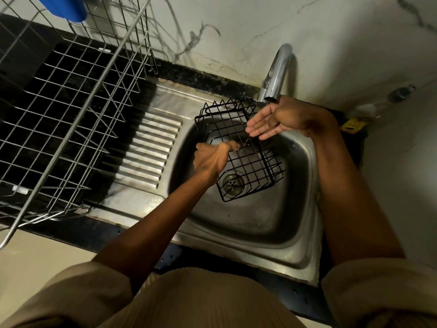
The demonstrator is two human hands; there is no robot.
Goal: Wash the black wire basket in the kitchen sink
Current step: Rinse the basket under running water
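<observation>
Black wire basket (238, 147) sits tilted in the steel sink (250, 221), over the drain. Left hand (210, 159): grip clenched on a basket wire. Right hand (272, 121): released, fingers straight, under the tap (275, 74).

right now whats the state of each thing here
black wire basket: tilted in the sink, held over the drain
left hand: grips a basket wire
right hand: open, palm up under the spout
faucet: no stream clearly visible
sink: no standing water
drain: unplugged
dish rack: holds a blue item at the back
</observation>
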